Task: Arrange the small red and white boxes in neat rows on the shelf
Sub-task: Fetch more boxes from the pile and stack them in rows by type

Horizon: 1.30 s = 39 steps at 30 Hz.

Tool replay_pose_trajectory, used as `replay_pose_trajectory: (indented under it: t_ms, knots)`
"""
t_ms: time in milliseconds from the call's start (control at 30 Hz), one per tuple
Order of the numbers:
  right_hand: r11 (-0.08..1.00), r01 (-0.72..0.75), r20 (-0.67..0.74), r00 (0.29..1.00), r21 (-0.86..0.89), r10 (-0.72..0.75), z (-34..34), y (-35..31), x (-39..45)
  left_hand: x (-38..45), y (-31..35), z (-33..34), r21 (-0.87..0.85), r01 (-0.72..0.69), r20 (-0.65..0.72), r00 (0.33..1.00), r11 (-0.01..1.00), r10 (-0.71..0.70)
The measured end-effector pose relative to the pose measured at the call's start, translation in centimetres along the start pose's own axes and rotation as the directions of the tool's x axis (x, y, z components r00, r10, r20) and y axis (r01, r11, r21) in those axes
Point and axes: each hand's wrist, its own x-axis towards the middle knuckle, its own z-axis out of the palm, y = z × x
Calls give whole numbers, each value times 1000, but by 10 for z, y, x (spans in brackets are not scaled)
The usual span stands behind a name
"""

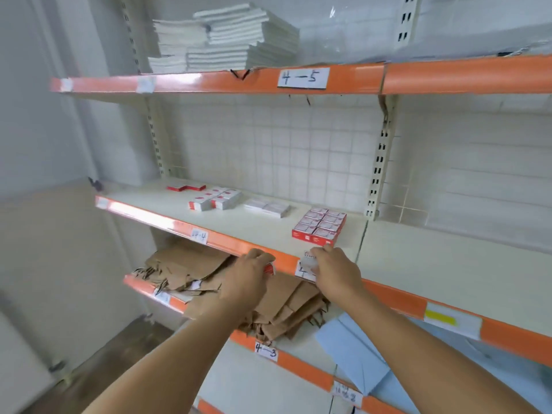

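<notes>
On the middle shelf (245, 225) a tidy block of red and white boxes (319, 230) sits near the front right. Further back lie a looser cluster of boxes (215, 200), two flat red-edged boxes (186, 187) and two pale boxes (267, 208). In front of the shelf's orange edge, my left hand (249, 277) grips a small red and white box (269, 268), mostly hidden by my fingers. My right hand (336, 271) pinches another small white box (309, 261) just below the tidy block.
Brown paper bags (227, 282) lie piled on the shelf below, with blue paper (355, 351) to their right. White stacked booklets (227, 40) fill the top shelf. A slotted upright (378, 174) divides the bays. The right bay of the middle shelf holds nothing visible.
</notes>
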Motion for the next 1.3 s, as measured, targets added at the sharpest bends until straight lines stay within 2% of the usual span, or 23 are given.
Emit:
replay_pose_trajectory:
  t_ms: [167, 333, 633, 900, 1067, 1300]
  knots:
    - [999, 38, 18, 999, 5, -39, 23, -61, 29, -3, -70, -21, 24, 29, -12, 1000, 999, -28]
    - [999, 51, 17, 999, 2, -51, 39, -91, 64, 19, -110, -28, 14, 50, -18, 999, 999, -50]
    - [999, 48, -56, 997, 4, -48, 63, -98, 152, 99, -148, -20, 27, 60, -42, 997, 998, -59]
    - [1000, -9, -33, 999, 28, 10, 85, -101, 211, 169, -178, -6, 44, 28, -6, 1000, 999, -28]
    - [998, -60, -23, 998, 33, 61, 103, -109, 238, 210, -198, 6, 24, -37, 30, 999, 999, 37]
    - [985, -161, -13, 987, 66, 163, 121, -130, 264, 248, -224, 15, 69, -282, 125, 954, 957, 272]
